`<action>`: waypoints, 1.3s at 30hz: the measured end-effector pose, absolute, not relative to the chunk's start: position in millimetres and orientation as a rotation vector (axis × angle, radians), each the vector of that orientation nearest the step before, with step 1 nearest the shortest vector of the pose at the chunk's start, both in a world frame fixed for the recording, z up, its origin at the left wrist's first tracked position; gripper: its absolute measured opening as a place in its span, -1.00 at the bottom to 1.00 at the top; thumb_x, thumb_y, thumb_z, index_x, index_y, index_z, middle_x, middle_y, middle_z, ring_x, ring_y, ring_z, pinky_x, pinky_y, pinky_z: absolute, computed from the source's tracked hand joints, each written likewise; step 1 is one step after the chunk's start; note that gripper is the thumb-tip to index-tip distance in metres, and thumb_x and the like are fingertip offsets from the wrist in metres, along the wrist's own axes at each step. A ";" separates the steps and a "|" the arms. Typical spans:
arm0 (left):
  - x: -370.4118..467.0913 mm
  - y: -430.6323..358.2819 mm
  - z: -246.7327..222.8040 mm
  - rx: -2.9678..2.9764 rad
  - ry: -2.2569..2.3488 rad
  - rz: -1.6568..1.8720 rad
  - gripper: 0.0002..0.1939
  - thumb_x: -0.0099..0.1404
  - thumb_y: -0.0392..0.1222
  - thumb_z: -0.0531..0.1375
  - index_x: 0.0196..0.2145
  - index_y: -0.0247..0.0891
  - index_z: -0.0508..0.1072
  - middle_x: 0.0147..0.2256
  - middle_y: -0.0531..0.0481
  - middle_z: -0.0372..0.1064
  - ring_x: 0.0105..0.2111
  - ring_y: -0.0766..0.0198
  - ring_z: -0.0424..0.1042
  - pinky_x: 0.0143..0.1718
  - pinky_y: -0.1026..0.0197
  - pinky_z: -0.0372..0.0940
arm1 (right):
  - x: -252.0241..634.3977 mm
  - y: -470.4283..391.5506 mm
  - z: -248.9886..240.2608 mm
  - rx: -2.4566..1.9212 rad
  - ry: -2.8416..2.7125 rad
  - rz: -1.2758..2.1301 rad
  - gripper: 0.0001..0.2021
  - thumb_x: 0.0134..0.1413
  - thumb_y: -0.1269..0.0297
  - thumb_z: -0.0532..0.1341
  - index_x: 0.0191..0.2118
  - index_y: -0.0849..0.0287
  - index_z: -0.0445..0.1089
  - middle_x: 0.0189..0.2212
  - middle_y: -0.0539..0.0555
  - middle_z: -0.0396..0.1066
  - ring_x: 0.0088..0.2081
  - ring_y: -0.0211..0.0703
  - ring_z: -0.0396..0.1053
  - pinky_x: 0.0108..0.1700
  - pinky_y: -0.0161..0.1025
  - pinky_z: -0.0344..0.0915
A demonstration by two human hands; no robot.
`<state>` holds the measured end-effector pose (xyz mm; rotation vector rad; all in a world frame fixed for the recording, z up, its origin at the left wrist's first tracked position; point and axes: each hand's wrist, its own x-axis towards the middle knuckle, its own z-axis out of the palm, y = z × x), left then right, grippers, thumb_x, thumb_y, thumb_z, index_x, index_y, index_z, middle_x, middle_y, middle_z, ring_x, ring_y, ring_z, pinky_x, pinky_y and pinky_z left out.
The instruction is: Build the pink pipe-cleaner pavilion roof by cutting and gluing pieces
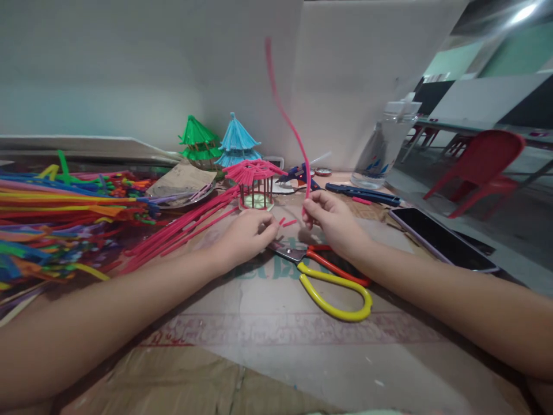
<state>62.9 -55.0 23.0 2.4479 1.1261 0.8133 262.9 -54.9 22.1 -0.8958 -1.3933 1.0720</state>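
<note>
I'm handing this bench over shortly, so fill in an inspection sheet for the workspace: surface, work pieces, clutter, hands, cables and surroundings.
Surface: printed cardboard, small pale scraps on it.
Work pieces: pink pavilion model upright; green model and blue model behind; scissors lying in front.
Clutter: multicoloured pipe cleaners heaped at left; glue gun, utility knife, smartphone and clear bottle towards the right.
Hands: right hand pinches a pink pipe cleaner; left hand by the scissors' blades, grip unclear.
Cables: possible dark cord near the glue gun, route unclear.
Surroundings: pale wall behind; red plastic chair at right.
</note>
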 end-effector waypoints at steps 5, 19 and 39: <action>60.1 -49.3 21.0 2.625 1.284 0.719 -0.77 0.29 -0.08 0.15 -0.32 -0.29 0.50 -0.34 -0.08 0.49 -0.31 0.17 0.41 -0.28 0.20 0.22 | 267.9 -49.2 20.9 -0.904 -1.348 1.020 -0.64 -0.05 -0.02 0.37 -0.39 0.12 0.26 -0.61 -0.13 0.32 -0.58 -0.35 0.23 -0.50 -0.36 0.19; 117.6 -6.3 32.2 2.596 1.210 0.512 -0.93 0.06 -0.32 0.23 -0.46 -0.31 0.54 -0.50 -0.05 0.46 -0.48 0.23 0.37 -0.39 0.25 0.17 | 262.7 -52.8 18.9 -0.895 -1.467 1.027 -0.69 0.00 0.01 0.30 -0.38 0.13 0.25 -0.61 -0.13 0.30 -0.61 -0.35 0.19 -0.53 -0.34 0.15; 79.7 -45.5 20.5 1.649 0.888 0.951 -0.69 0.20 0.02 0.25 -0.35 -0.33 0.45 -0.44 0.01 0.43 -0.44 0.31 0.43 -0.38 0.29 0.28 | 257.1 -59.4 20.1 -0.997 -1.532 1.129 -0.71 -0.05 0.07 0.35 -0.41 0.16 0.32 -0.56 -0.10 0.34 -0.53 -0.32 0.31 -0.47 -0.34 0.28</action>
